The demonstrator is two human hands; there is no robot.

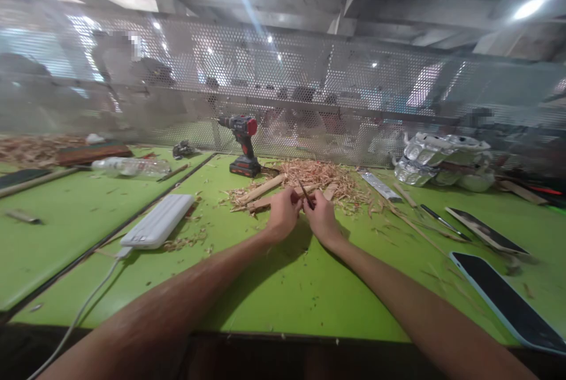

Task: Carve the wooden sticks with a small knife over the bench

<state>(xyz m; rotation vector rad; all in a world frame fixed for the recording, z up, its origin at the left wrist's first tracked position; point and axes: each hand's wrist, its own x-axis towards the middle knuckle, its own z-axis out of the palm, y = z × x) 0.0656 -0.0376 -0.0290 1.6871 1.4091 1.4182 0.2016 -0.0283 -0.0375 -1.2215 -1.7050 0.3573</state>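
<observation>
At the middle of the green table, my left hand (283, 212) and my right hand (322, 216) are close together, almost touching. My right hand's fingers are closed on a thin dark stick-like piece (304, 190), which slants up and to the left; whether it is a tool or a strip of wood cannot be made out. The fingers of my left hand are pinched beside its lower part, and what they hold, if anything, is hidden. Just beyond both hands lie flat wood strips (264, 189) and a heap of curled wood shavings (316, 172).
A cordless drill (244, 147) stands behind the shavings. To the left lie a white power bank (160, 221) with a cable and a plastic bottle (132, 166). On the right are a phone (504, 300), a dark flat block (484, 230) and foil-wrapped bundles (437, 159). A perforated metal screen (265, 85) closes the back.
</observation>
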